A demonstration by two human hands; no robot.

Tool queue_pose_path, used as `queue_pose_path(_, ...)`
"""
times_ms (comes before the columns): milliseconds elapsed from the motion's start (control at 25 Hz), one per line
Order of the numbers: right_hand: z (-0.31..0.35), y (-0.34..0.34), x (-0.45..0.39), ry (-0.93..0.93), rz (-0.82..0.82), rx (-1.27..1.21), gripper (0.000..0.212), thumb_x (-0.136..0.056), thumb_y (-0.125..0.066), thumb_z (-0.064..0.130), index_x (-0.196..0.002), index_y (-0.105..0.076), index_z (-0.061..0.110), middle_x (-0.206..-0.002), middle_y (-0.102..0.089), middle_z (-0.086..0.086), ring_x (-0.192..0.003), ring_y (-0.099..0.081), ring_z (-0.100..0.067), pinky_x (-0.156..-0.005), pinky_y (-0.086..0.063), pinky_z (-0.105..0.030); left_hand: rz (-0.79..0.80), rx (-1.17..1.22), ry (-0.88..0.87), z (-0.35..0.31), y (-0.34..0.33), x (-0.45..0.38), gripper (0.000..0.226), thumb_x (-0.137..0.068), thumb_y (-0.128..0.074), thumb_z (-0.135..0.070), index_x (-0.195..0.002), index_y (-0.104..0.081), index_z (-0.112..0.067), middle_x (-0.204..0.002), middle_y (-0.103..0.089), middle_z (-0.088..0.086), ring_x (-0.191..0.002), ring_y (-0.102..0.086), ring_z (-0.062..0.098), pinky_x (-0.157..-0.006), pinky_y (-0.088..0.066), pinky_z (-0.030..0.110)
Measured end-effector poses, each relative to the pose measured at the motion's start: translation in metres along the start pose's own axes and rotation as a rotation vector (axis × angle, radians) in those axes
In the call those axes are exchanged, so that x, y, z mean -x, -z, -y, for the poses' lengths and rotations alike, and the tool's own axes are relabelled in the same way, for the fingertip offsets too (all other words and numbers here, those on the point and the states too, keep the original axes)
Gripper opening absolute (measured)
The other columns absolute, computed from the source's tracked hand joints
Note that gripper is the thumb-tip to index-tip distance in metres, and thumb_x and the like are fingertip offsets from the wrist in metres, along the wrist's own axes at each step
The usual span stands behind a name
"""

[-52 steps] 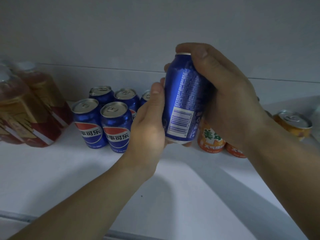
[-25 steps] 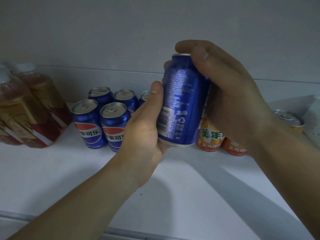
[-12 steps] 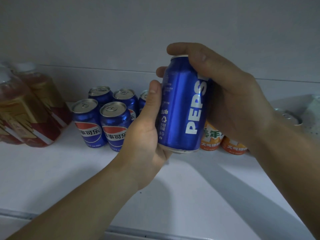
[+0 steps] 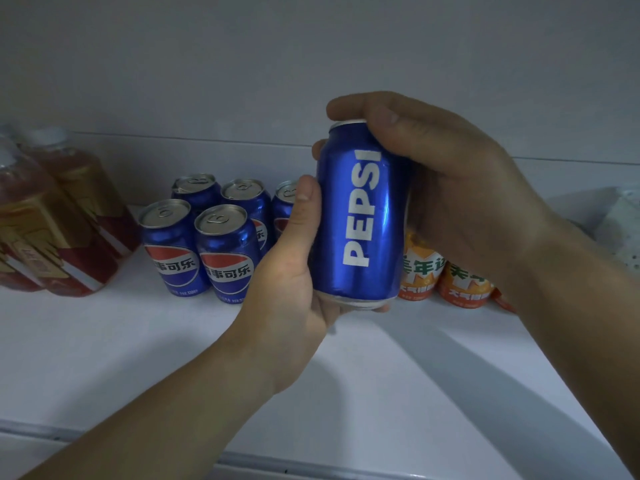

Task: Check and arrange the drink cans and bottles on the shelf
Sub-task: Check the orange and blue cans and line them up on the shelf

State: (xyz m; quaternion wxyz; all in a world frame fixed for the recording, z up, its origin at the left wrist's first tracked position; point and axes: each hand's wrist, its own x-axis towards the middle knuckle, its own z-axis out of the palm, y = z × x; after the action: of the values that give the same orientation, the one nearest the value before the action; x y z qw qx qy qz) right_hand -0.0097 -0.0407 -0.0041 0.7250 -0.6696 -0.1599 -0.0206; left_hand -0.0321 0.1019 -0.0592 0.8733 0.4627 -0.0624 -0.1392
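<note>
I hold a blue Pepsi can (image 4: 360, 216) upright in the air above the white shelf (image 4: 104, 341), its white PEPSI lettering facing me. My left hand (image 4: 294, 282) cups its bottom and left side, thumb on the wall. My right hand (image 4: 450, 188) wraps the top and right side. Behind, on the shelf, stand several blue Pepsi cans (image 4: 225, 251) in a cluster. Two orange cans (image 4: 464, 285) show to the right, partly hidden by my right hand.
Bottles of reddish drink with gold and red labels (image 4: 52, 220) stand at the far left. A pale speckled object (image 4: 623, 230) sits at the right edge. The shelf's front lip (image 4: 311, 465) runs along the bottom. A grey wall closes off the back.
The held can has been turned in my hands: the barcode side faced me first, now the PEPSI lettering does. Both hands have kept hold of it.
</note>
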Motion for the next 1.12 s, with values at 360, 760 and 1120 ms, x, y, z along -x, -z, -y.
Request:
queue_pose_path(360, 0.0064, -0.0002, -0.0012, 0.041, -0.021, 0.058, 0.028, -0.088, -0.063, 0.031, -0.111, -0.072, 0.017, -0.113, -0.074, -0.022, -0.092, -0.072, -0.026, -0.093, -0.059, -0.046, -0.094, 0.023, 0.019, 0.0006, -0.004, -0.0041, 0.075, -0.061, -0.059, -0.058, -0.12, -0.071, -0.014, -0.112, -0.075, 0.016, -0.1, -0.071, 0.038, -0.059, -0.061, 0.04)
queue_pose_path(760, 0.0092, 0.0002, 0.0006, 0.043, -0.009, 0.06, 0.028, -0.09, -0.062, 0.032, -0.113, -0.07, 0.016, -0.114, -0.073, -0.023, -0.097, -0.073, -0.033, -0.097, -0.056, -0.053, -0.076, 0.019, 0.018, -0.0022, -0.0044, -0.0003, 0.075, -0.063, -0.058, -0.056, -0.123, -0.07, -0.013, -0.12, -0.073, 0.017, -0.114, -0.066, 0.04, -0.068, -0.063, 0.037)
queue_pose_path(1120, 0.0083, 0.0041, 0.0006, 0.03, 0.017, 0.135, 0.03, -0.09, -0.061, 0.036, -0.113, -0.069, 0.02, -0.112, -0.075, -0.017, -0.099, -0.075, -0.032, -0.091, -0.06, -0.051, -0.089, 0.045, 0.032, -0.0028, -0.0064, 0.0022, 0.077, -0.065, -0.057, -0.054, -0.127, -0.067, -0.01, -0.121, -0.072, 0.018, -0.117, -0.064, 0.044, -0.07, -0.062, 0.038)
